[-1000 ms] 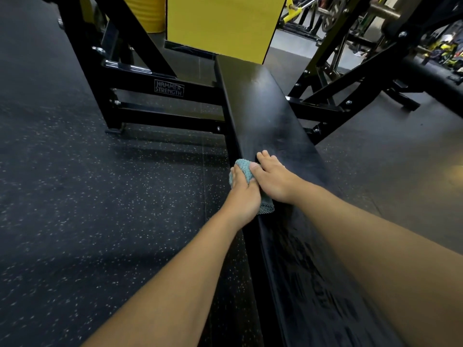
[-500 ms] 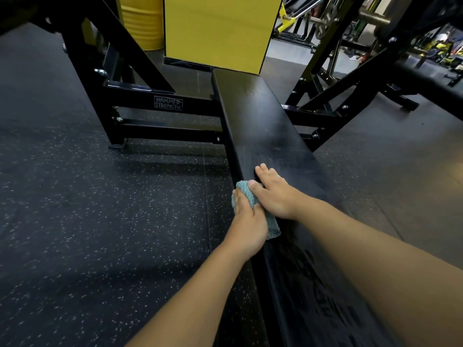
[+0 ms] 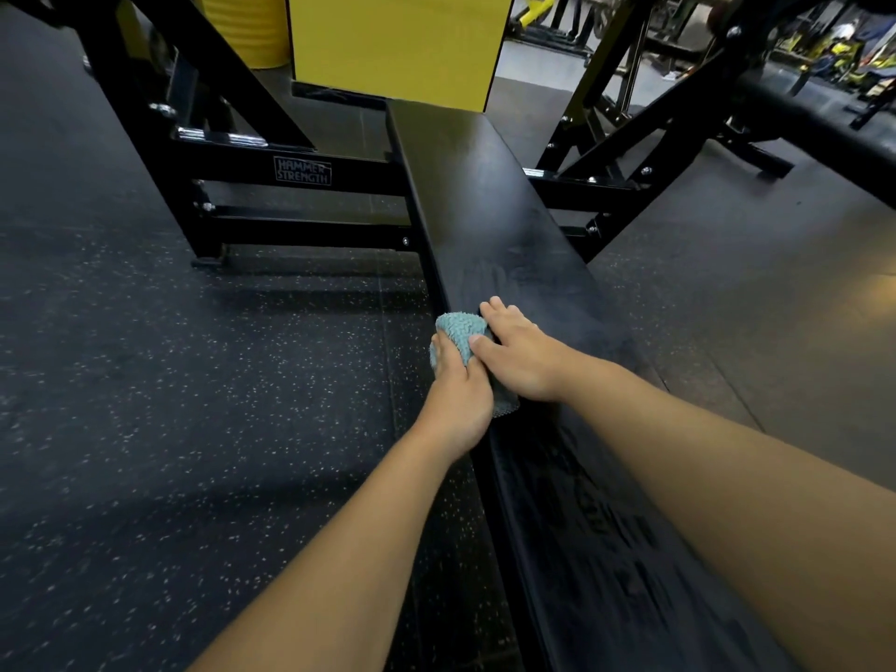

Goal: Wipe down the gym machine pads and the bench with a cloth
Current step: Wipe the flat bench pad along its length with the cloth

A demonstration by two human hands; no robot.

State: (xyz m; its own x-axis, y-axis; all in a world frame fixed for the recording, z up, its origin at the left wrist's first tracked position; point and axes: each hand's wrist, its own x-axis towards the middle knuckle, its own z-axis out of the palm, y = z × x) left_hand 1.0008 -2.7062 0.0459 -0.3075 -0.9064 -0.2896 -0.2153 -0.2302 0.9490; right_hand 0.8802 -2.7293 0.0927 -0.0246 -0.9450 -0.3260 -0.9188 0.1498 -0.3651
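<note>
Cloth: a teal cloth [image 3: 458, 334] is draped over the left edge of the black desk [image 3: 489, 196], about midway along it.
Left hand: the left hand [image 3: 456, 400] grips the cloth against the desk's side.
Right hand: the right hand [image 3: 521, 354] lies flat, fingers straight, pressing the cloth onto the top.
Frame: a black frame [image 3: 300, 171] stands far left on the speckled floor [image 3: 169, 380].

Dim indoor light falls from above and behind the black steel machine frame [image 3: 252, 172], throwing soft shadows toward the camera across the speckled dark rubber floor [image 3: 169, 405]. A dull sheen streaks the long black padded table [image 3: 489, 196]. Wide-angle distortion bends the edges; the near forearms blur.
</note>
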